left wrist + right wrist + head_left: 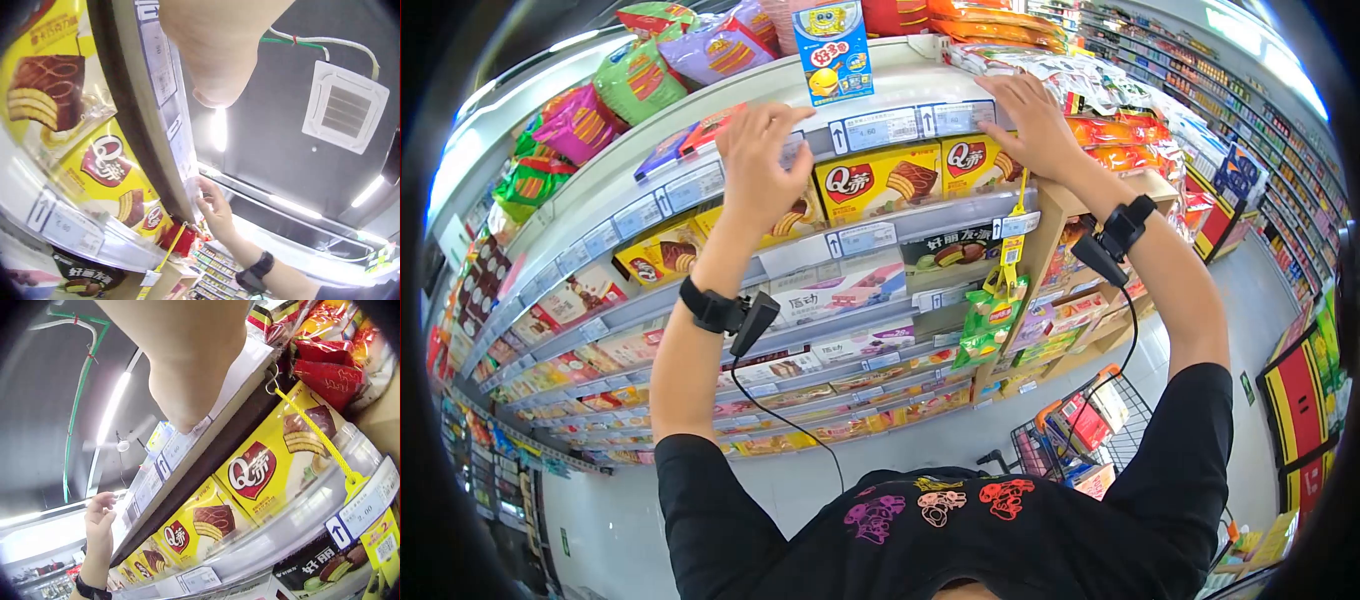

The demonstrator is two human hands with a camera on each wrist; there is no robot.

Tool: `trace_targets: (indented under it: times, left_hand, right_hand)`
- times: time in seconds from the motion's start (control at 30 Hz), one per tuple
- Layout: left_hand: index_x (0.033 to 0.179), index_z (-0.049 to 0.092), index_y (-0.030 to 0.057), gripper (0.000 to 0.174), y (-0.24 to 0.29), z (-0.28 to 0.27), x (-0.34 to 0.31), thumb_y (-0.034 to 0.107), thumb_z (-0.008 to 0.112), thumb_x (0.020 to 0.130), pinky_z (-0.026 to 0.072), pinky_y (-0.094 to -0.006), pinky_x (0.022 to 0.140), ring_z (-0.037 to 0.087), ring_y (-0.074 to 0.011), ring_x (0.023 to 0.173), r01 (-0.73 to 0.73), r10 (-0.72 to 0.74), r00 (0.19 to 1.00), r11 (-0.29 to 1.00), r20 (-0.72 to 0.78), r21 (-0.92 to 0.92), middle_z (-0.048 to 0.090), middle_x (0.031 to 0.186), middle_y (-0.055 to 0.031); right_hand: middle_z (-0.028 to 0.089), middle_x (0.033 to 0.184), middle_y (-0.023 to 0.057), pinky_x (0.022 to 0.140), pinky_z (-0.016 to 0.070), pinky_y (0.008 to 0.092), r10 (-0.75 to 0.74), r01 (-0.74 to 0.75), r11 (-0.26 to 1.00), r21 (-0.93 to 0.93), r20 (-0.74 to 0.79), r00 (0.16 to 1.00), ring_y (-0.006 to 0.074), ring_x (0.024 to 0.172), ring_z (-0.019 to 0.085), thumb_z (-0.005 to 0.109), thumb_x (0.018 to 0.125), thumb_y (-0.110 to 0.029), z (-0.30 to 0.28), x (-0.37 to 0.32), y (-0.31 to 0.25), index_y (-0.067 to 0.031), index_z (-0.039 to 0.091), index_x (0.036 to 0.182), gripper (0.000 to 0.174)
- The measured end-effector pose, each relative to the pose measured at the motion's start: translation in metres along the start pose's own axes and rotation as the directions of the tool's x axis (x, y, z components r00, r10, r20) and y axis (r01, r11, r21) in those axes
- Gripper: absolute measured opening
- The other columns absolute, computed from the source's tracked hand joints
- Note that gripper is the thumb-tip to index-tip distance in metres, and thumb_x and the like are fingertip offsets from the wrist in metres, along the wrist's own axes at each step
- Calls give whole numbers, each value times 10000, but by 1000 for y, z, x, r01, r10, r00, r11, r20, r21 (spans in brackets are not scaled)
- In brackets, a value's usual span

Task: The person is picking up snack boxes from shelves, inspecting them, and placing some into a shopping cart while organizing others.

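Observation:
A blue box with a yellow cartoon [832, 50] stands upright on the shelf's top board, between the two hands and touched by neither. My left hand [765, 165] is at the front edge of that board, left of the box, fingers loosely bent and holding nothing. On the right, my right hand [1030, 125] lies with spread fingers at the price-label strip [880, 130]. Yellow cake boxes [880, 185] line the tier just below. In the left wrist view the right hand [215, 209] touches the board's edge; the right wrist view shows the left hand [99, 522].
Bagged snacks [700, 50] are piled along the top at left, white and orange packs [1060, 75] at right. A yellow hanging tag strip [1012, 250] and green bags [990, 320] hang in front of the shelf. A shopping cart [1140, 420] with goods stands below right.

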State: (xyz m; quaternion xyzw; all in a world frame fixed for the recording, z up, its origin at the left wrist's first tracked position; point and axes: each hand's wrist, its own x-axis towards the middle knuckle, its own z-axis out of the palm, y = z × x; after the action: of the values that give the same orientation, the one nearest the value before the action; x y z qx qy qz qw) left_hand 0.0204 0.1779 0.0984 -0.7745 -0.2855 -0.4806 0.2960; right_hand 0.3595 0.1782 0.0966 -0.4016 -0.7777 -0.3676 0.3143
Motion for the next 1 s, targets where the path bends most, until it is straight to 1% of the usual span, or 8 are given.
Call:
trace_targets:
  times: [0.1, 0.2, 0.37, 0.47, 0.6, 0.7, 0.83, 1.0]
  left_hand:
    - [1057, 561, 156, 398, 11, 5, -17, 104, 610, 666, 314, -383, 851, 448, -241, 1003, 57, -55, 998, 993, -25, 104, 494, 1076, -45]
    - [1104, 533, 139, 447, 19, 6, -35, 132, 613, 664, 291, -402, 870, 445, -246, 1011, 78, -78, 997, 993, -3, 92, 494, 1082, -43]
    - [1271, 406, 126, 675, 27, 17, -55, 182, 638, 640, 218, -441, 954, 315, -244, 1216, -23, -36, 973, 967, 227, 254, 336, 1339, -74]
    - [1281, 400, 101, 690, 30, 25, -61, 206, 616, 634, 227, -450, 961, 330, -220, 1231, -64, -24, 975, 923, 222, 380, 346, 1350, -73]
    - [1318, 325, 48, 770, 25, 38, -67, 230, 641, 640, 165, -479, 995, 229, -253, 1286, -83, -1, 978, 915, 208, 395, 250, 1395, -119]
    - [1303, 337, 33, 750, 39, 36, -62, 237, 638, 647, 168, -489, 988, 227, -286, 1278, 19, -96, 970, 945, 222, 326, 260, 1378, -144]
    - [1273, 392, 65, 707, 77, 45, -65, 250, 652, 642, 189, -496, 973, 269, -318, 1234, -12, 14, 991, 1000, 130, -16, 329, 1320, -143]
    - [1151, 524, 135, 534, 155, 96, -100, 225, 656, 641, 226, -475, 957, 359, -288, 1169, -14, 206, 935, 834, 287, -552, 439, 1232, -93]
  right_hand:
    - [409, 1262, 105, 976, 293, 421, 54, -53, 997, -51, 5, 999, 282, 1186, 352, 587, 783, -297, 1, -12, -8, -137, 329, 1317, 615]
    - [383, 1294, 111, 984, 273, 431, 57, -58, 998, -30, -19, 998, 284, 1207, 330, 593, 771, -311, 5, -17, -11, -143, 314, 1331, 648]
    - [337, 1337, 96, 1001, 223, 414, 146, -150, 988, -42, -80, 986, 275, 1239, 295, 641, 716, -313, 16, -18, -24, -121, 317, 1333, 722]
    - [337, 1340, 101, 1001, 223, 413, 153, -157, 988, -15, -136, 979, 277, 1240, 294, 635, 719, -307, 21, -18, -27, -110, 321, 1332, 716]
    - [367, 1310, 107, 991, 241, 411, 134, -145, 989, -41, -203, 970, 260, 1218, 322, 621, 725, -340, 30, -17, -26, -114, 351, 1310, 682]
    - [368, 1322, 119, 985, 253, 426, 142, -152, 988, -39, -195, 970, 275, 1218, 326, 613, 730, -329, 27, -19, -29, -106, 378, 1299, 655]
    - [419, 1274, 163, 969, 276, 462, 165, -226, 969, -95, -427, 889, 338, 1183, 353, 589, 750, -301, 8, -61, -62, -92, 452, 1246, 556]
    - [508, 1166, 123, 916, 341, 455, 319, -328, 943, -54, -124, 940, 289, 1075, 443, 603, 733, -250, -15, -183, -132, -86, 522, 1127, 435]
